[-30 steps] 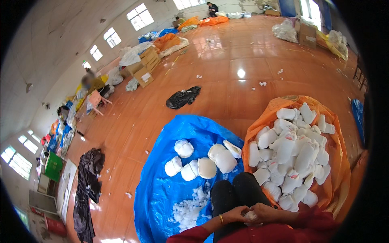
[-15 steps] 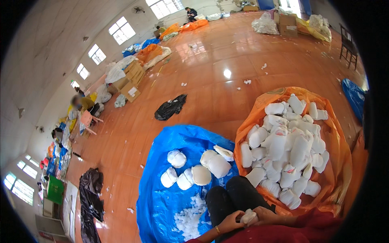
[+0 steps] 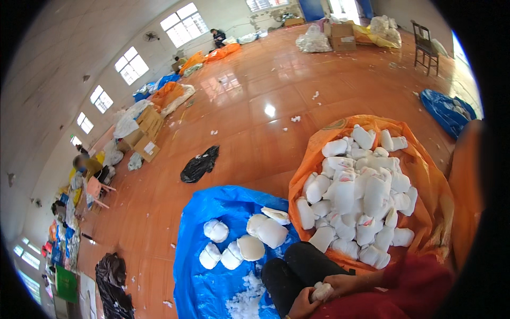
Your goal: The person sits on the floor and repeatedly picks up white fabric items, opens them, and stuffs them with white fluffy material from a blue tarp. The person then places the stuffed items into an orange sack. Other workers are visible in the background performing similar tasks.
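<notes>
Low over my lap, both hands are closed on a small white stuffed piece (image 3: 322, 291), whose exact kind I cannot make out. My left hand (image 3: 304, 304) grips it from the near left, and my right hand (image 3: 341, 284) from the right. Beside my right knee, an orange sack (image 3: 438, 212) is heaped with white stuffed fabric pieces (image 3: 378, 194), some showing small reddish marks. To the left of my legs spreads a blue sack (image 3: 186, 239). Several plump white and cream stuffed pieces (image 3: 249, 248) and a pile of loose white stuffing (image 3: 247, 297) lie on it.
A black plastic bag (image 3: 200, 164) lies on the tiled floor ahead, with a dark crumpled sheet (image 3: 113, 284) at the left. Cardboard boxes (image 3: 146, 133) and a pink chair (image 3: 98, 191) stand along the left side. Another blue sack (image 3: 446, 111) and a wooden chair (image 3: 424, 48) are at right.
The view has swung to the right, so the room's far left has slid toward the edge. Both hands keep hold of the small white stuffed piece over my lap.
</notes>
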The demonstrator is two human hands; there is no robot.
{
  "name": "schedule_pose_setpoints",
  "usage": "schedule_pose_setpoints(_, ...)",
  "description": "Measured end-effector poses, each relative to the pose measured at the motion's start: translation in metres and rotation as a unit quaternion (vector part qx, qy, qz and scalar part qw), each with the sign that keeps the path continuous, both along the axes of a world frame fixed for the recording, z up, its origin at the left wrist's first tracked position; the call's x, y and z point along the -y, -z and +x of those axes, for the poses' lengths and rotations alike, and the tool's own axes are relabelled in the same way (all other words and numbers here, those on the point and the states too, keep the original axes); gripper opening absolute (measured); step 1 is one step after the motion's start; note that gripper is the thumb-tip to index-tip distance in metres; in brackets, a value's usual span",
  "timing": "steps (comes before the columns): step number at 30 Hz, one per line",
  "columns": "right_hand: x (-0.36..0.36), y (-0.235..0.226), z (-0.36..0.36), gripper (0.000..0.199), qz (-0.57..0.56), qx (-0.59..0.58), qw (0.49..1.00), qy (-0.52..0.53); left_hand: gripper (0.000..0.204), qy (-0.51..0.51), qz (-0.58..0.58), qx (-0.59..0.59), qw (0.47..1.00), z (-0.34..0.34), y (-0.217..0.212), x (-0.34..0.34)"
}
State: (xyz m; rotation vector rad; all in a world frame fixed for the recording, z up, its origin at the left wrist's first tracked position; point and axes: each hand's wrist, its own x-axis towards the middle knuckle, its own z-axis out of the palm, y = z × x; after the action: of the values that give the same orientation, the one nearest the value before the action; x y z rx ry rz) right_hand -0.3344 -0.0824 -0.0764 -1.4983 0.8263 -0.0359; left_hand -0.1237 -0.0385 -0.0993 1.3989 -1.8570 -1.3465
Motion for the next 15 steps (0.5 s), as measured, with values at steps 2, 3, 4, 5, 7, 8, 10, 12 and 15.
schedule_pose_setpoints(2,0.008,0.007,0.001,0.066,-0.025,0.019,0.999,-0.036,0.047,0.02,0.052,-0.051,0.997,0.009,-0.015,0.007)
schedule_pose_setpoints(3,0.008,0.01,0.002,0.065,-0.044,0.009,0.998,-0.045,0.048,0.032,0.079,-0.076,0.993,0.011,-0.021,0.011)
schedule_pose_setpoints(4,0.007,0.012,0.002,0.065,-0.062,-0.001,0.997,-0.054,0.05,0.043,0.079,-0.074,0.993,0.01,-0.022,0.013)
schedule_pose_setpoints(5,0.01,0.014,0.006,0.065,-0.052,-0.011,0.997,-0.064,0.052,0.047,0.077,-0.072,0.993,0.011,-0.023,0.014)
schedule_pose_setpoints(7,0.011,0.008,0.006,0.066,-0.014,-0.007,0.999,-0.048,0.054,0.051,0.037,-0.078,0.995,0.013,-0.017,0.012)
schedule_pose_setpoints(8,0.011,0.004,0.004,0.066,0.006,-0.008,0.999,-0.039,0.055,0.052,0.0,-0.089,0.995,0.012,-0.009,0.009)
schedule_pose_setpoints(10,0.013,0.002,0.004,0.067,0.008,-0.02,0.998,-0.056,0.057,0.042,-0.019,-0.095,0.994,0.011,0.006,0.004)
schedule_pose_setpoints(12,0.013,0.007,0.002,0.069,0.009,-0.021,0.998,-0.055,0.058,0.023,0.018,-0.084,0.996,0.008,0.011,0.003)
schedule_pose_setpoints(15,0.011,0.01,0.001,0.071,0.015,-0.01,0.999,-0.035,0.055,-0.001,0.029,-0.04,0.999,0.004,0.008,-0.002)
